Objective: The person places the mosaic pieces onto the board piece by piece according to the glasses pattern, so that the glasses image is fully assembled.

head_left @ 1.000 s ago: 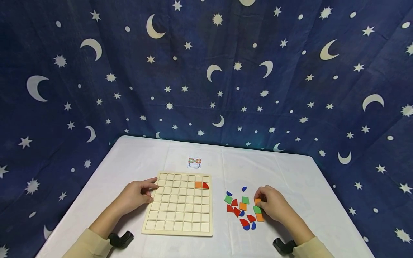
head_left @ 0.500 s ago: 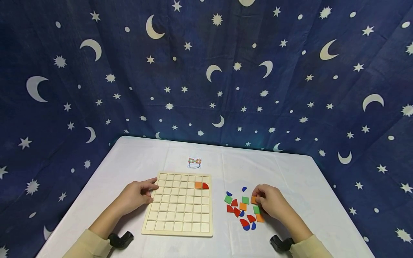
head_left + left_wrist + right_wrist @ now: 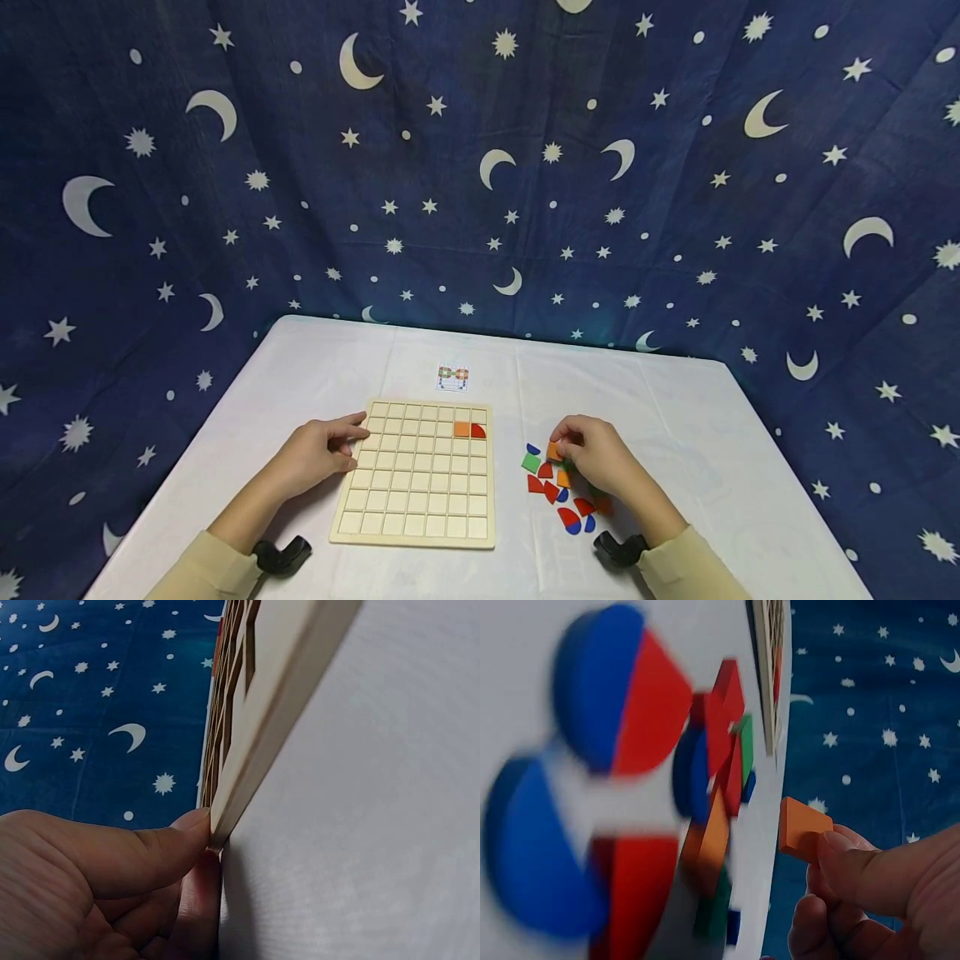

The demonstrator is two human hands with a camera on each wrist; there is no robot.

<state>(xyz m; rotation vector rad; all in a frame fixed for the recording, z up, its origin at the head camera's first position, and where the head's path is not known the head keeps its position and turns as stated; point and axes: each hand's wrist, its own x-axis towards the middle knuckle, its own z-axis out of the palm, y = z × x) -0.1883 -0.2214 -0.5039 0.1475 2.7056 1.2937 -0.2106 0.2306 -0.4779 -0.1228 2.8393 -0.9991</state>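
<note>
My left hand [image 3: 317, 452] rests against the left edge of a wooden grid board [image 3: 412, 545], thumb and fingertips touching the rim. In the left wrist view the thumb [image 3: 150, 855] meets the board's edge [image 3: 262, 742]. An orange square [image 3: 461, 429] and a red quarter-circle [image 3: 477, 431] sit side by side in the grid near the upper right. My right hand [image 3: 600, 454] pinches another orange square tile [image 3: 802, 829] between thumb and fingers, raised above the loose pieces. Part of that pile is hidden under this hand.
Loose pieces lie right of the board, among them a green square [image 3: 531, 462], red quarter-circles [image 3: 568, 517] and blue half-circles [image 3: 532, 448]. A small pattern card [image 3: 452, 377] lies beyond the board. A starry curtain [image 3: 480, 208] hangs behind the white table [image 3: 637, 392].
My right hand has drawn the orange square tile from the pile's right side, lifted it, and carried it left toward the board. The left hand keeps its place.
</note>
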